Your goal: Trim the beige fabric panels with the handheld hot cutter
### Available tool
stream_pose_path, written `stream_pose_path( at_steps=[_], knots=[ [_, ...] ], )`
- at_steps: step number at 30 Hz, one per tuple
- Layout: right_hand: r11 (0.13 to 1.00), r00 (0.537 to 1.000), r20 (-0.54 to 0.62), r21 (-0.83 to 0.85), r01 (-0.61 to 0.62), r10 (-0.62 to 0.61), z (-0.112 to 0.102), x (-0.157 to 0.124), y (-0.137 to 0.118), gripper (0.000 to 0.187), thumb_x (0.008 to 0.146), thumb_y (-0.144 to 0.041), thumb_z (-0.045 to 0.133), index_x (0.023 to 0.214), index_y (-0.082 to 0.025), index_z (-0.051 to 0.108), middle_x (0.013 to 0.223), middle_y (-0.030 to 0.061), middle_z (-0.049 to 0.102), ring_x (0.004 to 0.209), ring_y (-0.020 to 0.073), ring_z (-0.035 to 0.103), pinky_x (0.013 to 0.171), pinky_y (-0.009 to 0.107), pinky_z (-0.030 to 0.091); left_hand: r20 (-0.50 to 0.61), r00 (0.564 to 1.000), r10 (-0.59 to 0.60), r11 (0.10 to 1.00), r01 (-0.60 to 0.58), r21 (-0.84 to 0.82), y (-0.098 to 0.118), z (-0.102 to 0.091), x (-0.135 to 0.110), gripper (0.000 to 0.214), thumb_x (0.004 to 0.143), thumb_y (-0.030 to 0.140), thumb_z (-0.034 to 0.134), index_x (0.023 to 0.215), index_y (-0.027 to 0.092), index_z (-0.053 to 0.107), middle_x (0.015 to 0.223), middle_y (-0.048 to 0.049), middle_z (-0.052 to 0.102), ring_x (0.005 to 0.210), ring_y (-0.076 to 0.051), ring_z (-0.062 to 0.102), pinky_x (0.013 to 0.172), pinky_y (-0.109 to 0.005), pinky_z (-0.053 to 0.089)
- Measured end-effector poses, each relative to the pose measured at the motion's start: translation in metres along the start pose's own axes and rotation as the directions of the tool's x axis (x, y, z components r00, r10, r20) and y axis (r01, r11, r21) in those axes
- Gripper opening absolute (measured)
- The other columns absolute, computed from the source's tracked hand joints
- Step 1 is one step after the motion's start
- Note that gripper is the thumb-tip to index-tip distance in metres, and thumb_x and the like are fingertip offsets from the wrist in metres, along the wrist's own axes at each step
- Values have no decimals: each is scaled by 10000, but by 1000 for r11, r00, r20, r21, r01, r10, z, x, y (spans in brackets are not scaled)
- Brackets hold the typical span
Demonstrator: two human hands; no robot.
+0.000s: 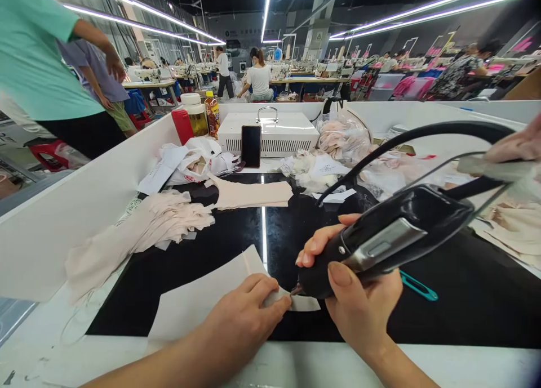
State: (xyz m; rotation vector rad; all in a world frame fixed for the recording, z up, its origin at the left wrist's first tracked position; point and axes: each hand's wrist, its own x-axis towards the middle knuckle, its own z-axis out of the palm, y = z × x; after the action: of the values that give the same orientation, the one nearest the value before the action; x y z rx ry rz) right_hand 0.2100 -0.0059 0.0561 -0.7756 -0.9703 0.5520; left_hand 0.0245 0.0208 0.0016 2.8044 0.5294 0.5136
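My right hand (363, 306) is wrapped around a black corded handheld tool (380, 236) with a silver lever on its side. The tool tilts down to the left, its metal tip at the edge of a pale fabric piece (203, 292). My left hand (249, 309) grips this piece just left of the tip, thumb and fingers closed on its edge. Part of the piece is hidden under that hand. The fabric lies on a black work mat (338, 326). Right of the tool, a teal flat implement (418, 286) is partly covered by my right hand.
Cream fabric pieces (253, 194) and a bunched stack (143, 224) lie behind and left. A white vented box (228, 132), a phone (251, 146), a jar (195, 117) and bagged scraps (344, 137) stand behind. The tool's cable (406, 137) arches right, beside another hand-like shape (518, 143). People stand left.
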Motion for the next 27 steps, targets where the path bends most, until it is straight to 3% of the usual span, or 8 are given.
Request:
stream_pose_path(
  at_steps=[10,18,27],
  knots=[
    [999,1000,3,23,-23,23,2,1,4,408,912,-378,839,1222,-282,591,838,-33,690,635,160,681,611,327,605,-82,997,-14,997,20,71,5,-3,2,267,1061,91,504,1224,185,693,1132,-128,633,1043,-240,627,911,-331,628],
    [999,999,9,4,-44,44,7,0,7,374,929,-342,823,1208,-272,585,844,-30,697,638,151,686,603,315,607,-118,993,-22,998,28,49,3,-2,1,254,1073,142,544,1277,196,685,1235,-144,620,1073,-249,632,921,-354,633],
    [999,999,20,6,-44,44,12,3,12,422,911,-391,834,1220,-282,567,831,-34,688,616,164,680,607,350,616,-160,987,-13,998,22,55,3,1,1,229,1062,179,601,1273,210,683,1185,-134,619,1123,-268,597,969,-385,616]
  ],
)
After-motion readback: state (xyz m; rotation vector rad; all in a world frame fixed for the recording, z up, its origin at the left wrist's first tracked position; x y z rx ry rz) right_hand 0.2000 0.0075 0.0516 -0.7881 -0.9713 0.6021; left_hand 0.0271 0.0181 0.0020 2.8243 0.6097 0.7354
